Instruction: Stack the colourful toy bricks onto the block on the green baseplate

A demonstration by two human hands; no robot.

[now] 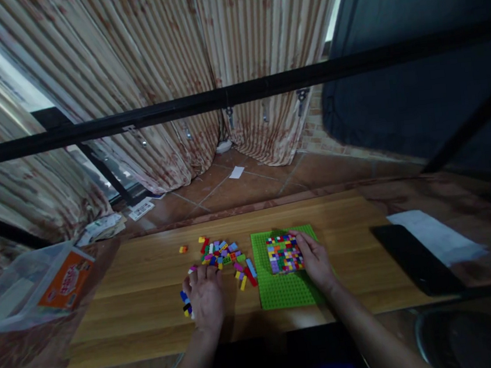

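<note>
A green studded baseplate (283, 291) lies on the wooden table. Over it is a square block of many-coloured toy bricks (283, 254). My right hand (317, 258) grips this block by its right edge; whether the block touches the baseplate I cannot tell. To the left is a loose heap of toy bricks (224, 255) in many colours. My left hand (205, 293) is palm down at the heap's near left side, its fingers a little apart and bent down among the bricks. Several blue, black and white bricks (186, 304) show beside its left edge.
The wooden table (143, 300) carries a small orange and yellow brick (183, 249) at its left. On the right lie a black flat panel (415, 260) and a white sheet (437, 234). A clear plastic bin (24, 289) stands left. A dark metal rail (227, 95) crosses before the curtains.
</note>
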